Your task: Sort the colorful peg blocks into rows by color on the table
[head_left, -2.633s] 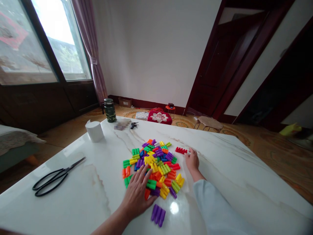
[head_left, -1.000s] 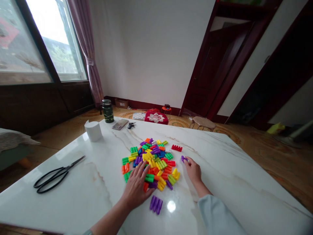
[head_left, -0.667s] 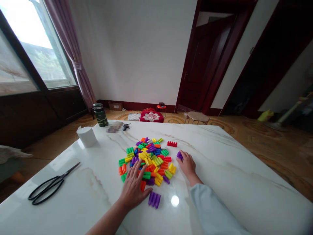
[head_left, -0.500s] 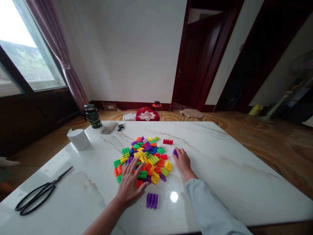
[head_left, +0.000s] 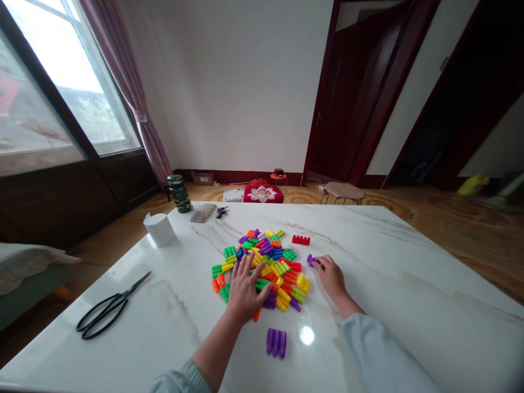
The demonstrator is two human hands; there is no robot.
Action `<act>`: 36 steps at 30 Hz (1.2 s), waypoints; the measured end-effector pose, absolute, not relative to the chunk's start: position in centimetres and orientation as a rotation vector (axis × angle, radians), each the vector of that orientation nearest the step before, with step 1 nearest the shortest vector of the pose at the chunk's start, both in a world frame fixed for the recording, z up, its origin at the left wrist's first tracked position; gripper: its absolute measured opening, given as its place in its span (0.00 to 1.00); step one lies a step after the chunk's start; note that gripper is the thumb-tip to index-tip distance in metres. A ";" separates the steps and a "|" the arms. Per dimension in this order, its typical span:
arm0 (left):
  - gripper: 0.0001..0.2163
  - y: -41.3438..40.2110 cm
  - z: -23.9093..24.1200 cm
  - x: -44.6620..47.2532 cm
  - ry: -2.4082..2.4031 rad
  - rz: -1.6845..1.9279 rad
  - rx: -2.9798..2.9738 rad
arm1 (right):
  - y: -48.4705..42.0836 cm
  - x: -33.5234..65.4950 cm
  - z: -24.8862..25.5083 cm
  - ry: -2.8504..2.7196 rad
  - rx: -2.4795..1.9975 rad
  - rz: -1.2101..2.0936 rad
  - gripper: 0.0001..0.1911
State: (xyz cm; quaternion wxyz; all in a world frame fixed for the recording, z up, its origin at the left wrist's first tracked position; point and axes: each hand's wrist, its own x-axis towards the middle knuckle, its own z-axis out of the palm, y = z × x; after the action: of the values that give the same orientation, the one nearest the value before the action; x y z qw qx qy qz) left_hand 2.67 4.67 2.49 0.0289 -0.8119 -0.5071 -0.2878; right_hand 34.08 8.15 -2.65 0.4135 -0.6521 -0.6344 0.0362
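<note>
A heap of colourful plastic building blocks [head_left: 282, 267] lies on the white marbled table [head_left: 164, 349]. My left hand [head_left: 246, 289] rests over the heap's near left side with its fingers spread, holding nothing. Right of the heap, my right hand [head_left: 332, 277] pinches a small purple block [head_left: 311, 260] at the tabletop; the fingertips partly hide it. Behind that hand a red block [head_left: 301, 240] sits apart from the heap. Closer to me, a purple block of three joined tubes [head_left: 277, 343] lies by itself.
Black-handled scissors [head_left: 110, 308] lie on the left of the table. Farther back stand a white paper roll [head_left: 159, 229] and a camouflage flask [head_left: 179, 194]. Keys [head_left: 221, 212] lie beside a blurred-out item. Beyond the table are a red cushioned seat [head_left: 263, 194] and a round stool [head_left: 344, 191].
The view has turned left, so everything sits farther right in the picture. More of the purple block shows at my right fingertips. My left hand stays over the heap.
</note>
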 end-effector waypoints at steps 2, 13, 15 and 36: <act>0.25 4.7 2.4 2.7 -1.570 -0.886 -2.504 | 8.5 34.3 -2.7 -1.517 -1.635 0.143 0.18; 0.26 5.8 1.5 2.7 -1.529 -0.862 -2.498 | 12.6 31.2 -0.6 -1.321 -1.944 0.080 0.11; 0.26 5.8 1.4 2.7 -1.526 -0.862 -2.498 | 13.1 30.7 -0.6 -1.326 -1.936 0.061 0.12; 0.27 5.7 1.6 2.7 -1.525 -0.859 -2.510 | 13.0 30.5 -1.6 -1.216 -1.778 0.081 0.14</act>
State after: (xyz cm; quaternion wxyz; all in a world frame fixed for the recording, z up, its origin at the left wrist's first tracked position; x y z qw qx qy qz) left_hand 2.67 5.69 1.59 0.0407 -0.8195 -0.4980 -0.2805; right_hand 30.52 12.96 -1.62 0.4732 -0.7266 -0.4970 0.0333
